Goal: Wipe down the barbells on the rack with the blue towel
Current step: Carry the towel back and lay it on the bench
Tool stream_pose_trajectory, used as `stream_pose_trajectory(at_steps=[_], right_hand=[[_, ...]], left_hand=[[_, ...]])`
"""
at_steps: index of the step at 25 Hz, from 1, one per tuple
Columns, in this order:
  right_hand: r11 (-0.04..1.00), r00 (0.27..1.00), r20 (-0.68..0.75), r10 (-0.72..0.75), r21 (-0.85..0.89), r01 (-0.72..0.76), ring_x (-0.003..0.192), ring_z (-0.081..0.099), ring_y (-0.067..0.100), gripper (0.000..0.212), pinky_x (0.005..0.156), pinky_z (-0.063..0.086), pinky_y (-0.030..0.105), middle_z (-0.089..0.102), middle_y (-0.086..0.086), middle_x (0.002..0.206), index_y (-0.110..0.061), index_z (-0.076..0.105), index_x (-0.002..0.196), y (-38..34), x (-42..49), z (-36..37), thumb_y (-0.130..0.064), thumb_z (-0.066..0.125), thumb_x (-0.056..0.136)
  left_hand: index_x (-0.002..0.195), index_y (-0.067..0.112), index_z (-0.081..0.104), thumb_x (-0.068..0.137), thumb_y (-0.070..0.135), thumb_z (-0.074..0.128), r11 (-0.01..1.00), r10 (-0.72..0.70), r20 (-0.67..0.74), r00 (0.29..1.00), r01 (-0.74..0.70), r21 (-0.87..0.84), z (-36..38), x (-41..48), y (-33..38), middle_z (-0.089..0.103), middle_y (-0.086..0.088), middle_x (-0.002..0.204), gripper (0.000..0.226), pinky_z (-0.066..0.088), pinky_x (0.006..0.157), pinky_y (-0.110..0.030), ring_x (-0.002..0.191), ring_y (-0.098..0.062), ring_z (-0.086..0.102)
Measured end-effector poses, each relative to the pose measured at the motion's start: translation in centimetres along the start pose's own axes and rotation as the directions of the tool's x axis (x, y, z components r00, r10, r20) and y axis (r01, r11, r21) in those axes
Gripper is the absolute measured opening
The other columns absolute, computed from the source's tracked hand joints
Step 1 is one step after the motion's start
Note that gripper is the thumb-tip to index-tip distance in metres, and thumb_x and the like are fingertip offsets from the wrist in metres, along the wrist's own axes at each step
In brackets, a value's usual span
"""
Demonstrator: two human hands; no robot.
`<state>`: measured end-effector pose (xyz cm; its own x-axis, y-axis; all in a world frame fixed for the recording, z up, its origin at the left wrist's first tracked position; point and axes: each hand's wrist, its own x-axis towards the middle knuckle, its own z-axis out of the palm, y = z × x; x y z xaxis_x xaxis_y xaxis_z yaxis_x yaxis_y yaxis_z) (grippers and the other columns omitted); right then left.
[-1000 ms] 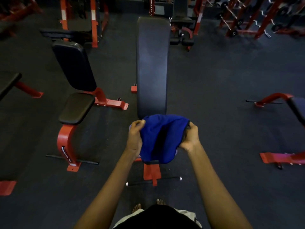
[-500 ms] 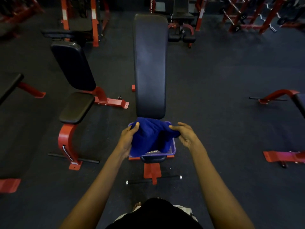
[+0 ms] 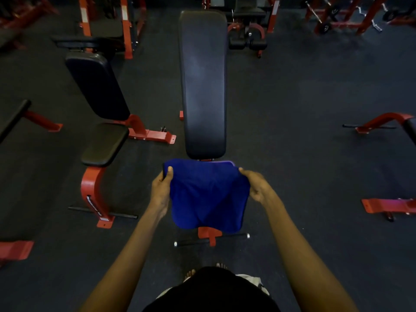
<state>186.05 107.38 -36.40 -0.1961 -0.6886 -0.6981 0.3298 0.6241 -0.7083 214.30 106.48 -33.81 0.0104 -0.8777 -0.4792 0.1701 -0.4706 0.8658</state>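
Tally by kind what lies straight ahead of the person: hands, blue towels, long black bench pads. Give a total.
Hands: 2, the left hand and the right hand, each gripping the towel
Blue cloth towel: 1
Long black padded bench pad: 1
Total: 4

The dark rubber floor point(image 3: 304, 165) carries a long black bench point(image 3: 203, 86) on a red frame straight ahead of me. An angled bench point(image 3: 99, 86) stands left of it, the barbell rack point(image 3: 325, 14) far right.
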Motion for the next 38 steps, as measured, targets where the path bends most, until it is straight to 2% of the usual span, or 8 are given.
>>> stream_pose_trajectory(at_steps=[6,12,18,23,25,28,32,38], right_hand=[[0.986,0.997,-0.070,0.041,-0.161,-0.052,0.113,0.064,0.030,0.031,0.093,0.054,0.040,0.069,0.012,0.123,0.000,0.065,0.121,1.0,0.9,0.4,-0.023,0.064,0.100],[0.945,0.910,0.352,-0.221,0.309,0.110,0.109,0.070,0.021,0.027,0.097,0.055,0.032,0.069,0.012,0.123,-0.005,0.065,0.122,-2.7,1.0,-2.0,-0.009,0.065,0.096],[0.944,0.956,0.029,-0.291,-0.155,0.292,0.109,0.069,0.027,0.016,0.083,0.055,0.031,0.076,0.006,0.105,-0.013,0.072,0.110,-2.6,2.0,-0.3,-0.017,0.061,0.101],[0.919,0.942,-0.111,-0.316,-0.282,0.275,0.101,0.066,0.019,0.031,0.095,0.056,0.043,0.069,0.003,0.111,-0.010,0.060,0.123,-4.9,1.4,-1.9,-0.022,0.070,0.096],[0.924,0.932,-0.085,-0.354,-0.187,0.334,0.100,0.065,0.015,0.057,0.087,0.056,0.035,0.065,0.004,0.115,-0.018,0.043,0.137,-5.4,1.3,-2.5,-0.015,0.077,0.091],[0.778,0.883,0.092,-0.461,-0.437,0.452,0.107,0.067,0.020,0.047,0.091,0.058,0.033,0.068,0.003,0.115,-0.017,0.061,0.129,-6.4,1.3,-3.4,-0.014,0.080,0.087],[0.234,0.720,0.183,-0.669,-0.868,0.438,0.105,0.062,0.021,0.016,0.093,0.051,0.039,0.062,0.005,0.115,-0.017,0.073,0.098,-6.4,1.0,-2.6,-0.031,0.074,0.092],[0.561,0.782,-0.008,-0.623,-0.701,0.440,0.077,0.066,0.018,0.022,0.066,0.052,0.035,0.067,-0.002,0.079,-0.022,0.060,0.082,-6.5,-2.5,0.6,-0.040,0.065,0.094]], left_hand=[[0.145,0.024,0.050,0.100,0.064,0.033,0.931,-0.325,0.083,0.942,0.304,0.203,-0.6,1.2,-1.4,0.063,-0.014,0.136,0.063,0.044,0.108,-0.058,0.123,-0.032,0.062],[0.135,0.008,0.057,0.095,0.007,0.064,0.962,-0.171,0.263,0.950,0.218,-0.162,-2.0,2.7,2.9,0.068,-0.015,0.130,0.041,0.049,0.105,-0.047,0.121,-0.031,0.065],[0.114,0.008,0.066,0.094,0.028,0.067,0.949,-0.132,-0.141,0.981,0.166,0.267,-1.0,4.4,1.7,0.074,-0.014,0.107,0.028,0.058,0.092,-0.046,0.101,-0.030,0.072],[0.129,0.022,0.050,0.086,-0.001,0.071,0.975,-0.144,0.157,0.977,0.167,-0.146,-2.1,4.9,4.0,0.064,-0.015,0.121,0.053,0.057,0.091,-0.038,0.111,-0.025,0.068],[0.138,0.026,0.050,0.083,-0.008,0.070,0.998,-0.062,0.231,0.971,0.055,0.036,-2.2,5.0,4.6,0.063,-0.010,0.123,0.068,0.054,0.099,-0.041,0.115,-0.023,0.067],[0.125,0.022,0.065,0.089,0.009,0.071,0.696,0.166,0.241,0.956,-0.287,0.658,-2.4,5.7,4.5,0.067,0.001,0.118,0.039,0.056,0.097,-0.038,0.106,-0.013,0.068],[0.110,0.013,0.071,0.094,0.024,0.068,0.337,0.459,0.262,0.849,-0.440,0.833,-1.7,5.8,3.7,0.054,-0.001,0.115,0.019,0.048,0.090,-0.030,0.103,-0.010,0.055],[0.103,0.019,0.065,0.098,0.037,0.060,0.727,0.326,0.161,0.932,-0.356,0.587,1.5,3.4,5.0,0.069,-0.001,0.099,0.019,0.058,0.081,-0.037,0.090,-0.015,0.069]])
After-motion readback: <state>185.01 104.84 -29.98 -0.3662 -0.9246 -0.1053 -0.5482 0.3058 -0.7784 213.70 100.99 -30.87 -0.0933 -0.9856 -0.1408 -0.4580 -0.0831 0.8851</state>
